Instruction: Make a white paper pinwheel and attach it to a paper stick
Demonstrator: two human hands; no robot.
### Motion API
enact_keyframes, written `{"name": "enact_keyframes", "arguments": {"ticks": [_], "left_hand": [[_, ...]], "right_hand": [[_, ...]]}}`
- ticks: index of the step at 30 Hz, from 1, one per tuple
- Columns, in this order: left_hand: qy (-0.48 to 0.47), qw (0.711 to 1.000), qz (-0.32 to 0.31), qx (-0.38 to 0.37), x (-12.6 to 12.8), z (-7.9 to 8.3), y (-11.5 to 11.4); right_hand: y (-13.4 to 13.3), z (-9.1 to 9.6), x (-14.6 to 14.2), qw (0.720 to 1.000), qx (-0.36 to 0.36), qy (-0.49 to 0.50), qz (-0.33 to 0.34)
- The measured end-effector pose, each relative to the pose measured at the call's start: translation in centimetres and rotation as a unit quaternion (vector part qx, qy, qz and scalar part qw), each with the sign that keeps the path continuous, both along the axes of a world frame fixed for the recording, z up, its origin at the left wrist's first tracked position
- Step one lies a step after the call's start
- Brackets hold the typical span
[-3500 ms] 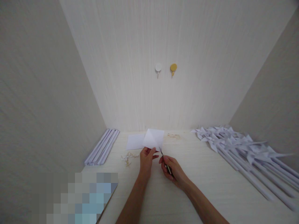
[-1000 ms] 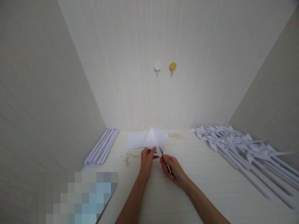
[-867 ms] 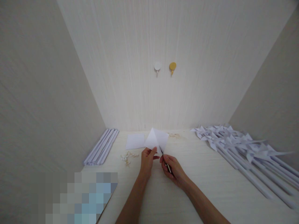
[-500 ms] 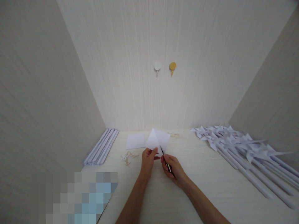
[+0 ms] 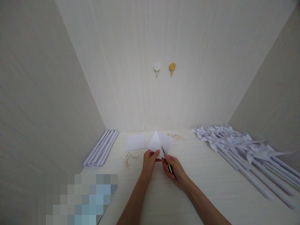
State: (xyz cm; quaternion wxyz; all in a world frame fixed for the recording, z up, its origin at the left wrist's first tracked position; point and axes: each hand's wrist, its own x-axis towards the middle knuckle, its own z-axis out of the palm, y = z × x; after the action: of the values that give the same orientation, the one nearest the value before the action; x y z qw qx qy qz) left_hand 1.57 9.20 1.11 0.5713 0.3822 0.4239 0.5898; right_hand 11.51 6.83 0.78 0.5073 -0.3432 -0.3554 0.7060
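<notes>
My left hand pinches the lower edge of a creased white paper square, thumb on top. My right hand is closed around a pair of dark-handled scissors, whose blades reach into the paper from its near corner along a crease. How far apart the blades stand is too small to tell. Left of my hands, a flat stack of white paper lies on the table, with a small heap of pale little pieces in front of it.
Rolled white paper sticks lie bundled at the left. Many paper pinwheels on sticks are piled at the right. Small tan bits lie behind the paper. A white hook and a yellow hook are on the back wall.
The held paper has shifted slightly to the right and nearer, turning a little. Both hands keep their grips, and the scissor blades stay in the paper.
</notes>
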Motion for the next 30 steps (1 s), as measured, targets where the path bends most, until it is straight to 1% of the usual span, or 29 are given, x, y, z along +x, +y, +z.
{"name": "enact_keyframes", "arguments": {"ticks": [8,14,18,23,26,28,30], "left_hand": [[-0.004,1.000,0.006,-0.012,0.0,-0.1,0.1],[-0.002,1.000,0.004,-0.014,-0.1,-0.2,0.2],[0.006,1.000,-0.002,-0.015,-0.2,-0.1,0.2],[0.009,0.999,0.022,-0.028,-0.3,0.0,0.1],[-0.017,0.996,0.077,-0.036,-0.6,0.0,-0.1],[-0.038,0.993,0.105,-0.043,-0.7,0.1,-0.3],[-0.045,0.993,0.100,-0.048,-0.6,0.0,-0.6]], "right_hand": [[0.1,-0.5,-0.1,1.000,-0.003,0.003,-0.007],[0.2,-0.6,-0.1,1.000,0.016,0.002,-0.006],[0.0,-0.3,-0.2,0.999,0.031,-0.019,-0.020],[-0.2,-0.4,-0.7,0.993,0.065,-0.086,-0.042],[-0.3,-0.6,-1.0,0.983,0.088,-0.155,-0.052],[-0.4,-0.7,-1.1,0.970,0.112,-0.203,-0.077],[-0.6,-0.6,-1.0,0.955,0.133,-0.237,-0.121]]}}
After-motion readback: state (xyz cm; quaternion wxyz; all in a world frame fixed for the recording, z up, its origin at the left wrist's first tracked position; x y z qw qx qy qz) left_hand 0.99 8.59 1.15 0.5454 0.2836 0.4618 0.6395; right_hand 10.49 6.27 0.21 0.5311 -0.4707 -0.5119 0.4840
